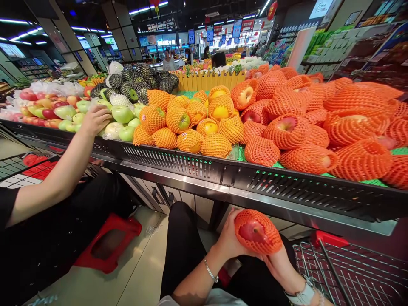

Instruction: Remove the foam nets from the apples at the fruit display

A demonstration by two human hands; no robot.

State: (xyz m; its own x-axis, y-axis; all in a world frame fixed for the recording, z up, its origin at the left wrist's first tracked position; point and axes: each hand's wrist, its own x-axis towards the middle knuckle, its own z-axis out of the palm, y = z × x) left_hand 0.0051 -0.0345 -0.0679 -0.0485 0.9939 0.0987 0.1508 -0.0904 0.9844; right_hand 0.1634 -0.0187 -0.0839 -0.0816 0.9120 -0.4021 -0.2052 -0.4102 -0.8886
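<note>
Above my lap I hold a red fruit (253, 230) wrapped in an orange foam net; its stem end shows through the opening, but I cannot tell its kind for sure. My left hand (230, 238), with a silver bracelet at the wrist, grips it from the left. Under its lower right side is my right hand (277, 261), with a white watch at the wrist, its fingers partly hidden. Just beyond the black rail lies a heap of similar netted red fruit (288, 127). Left of that, rounder fruit in yellow-orange nets (188, 119) is piled up.
A co-worker's hand (97, 117) touches green apples (121, 114) at the left. The black crate edge (204, 170) runs across in front of me. A wire cart (350, 267) stands at right, a red stool (111, 242) at left. Dark-netted fruit (137, 80) lies farther back.
</note>
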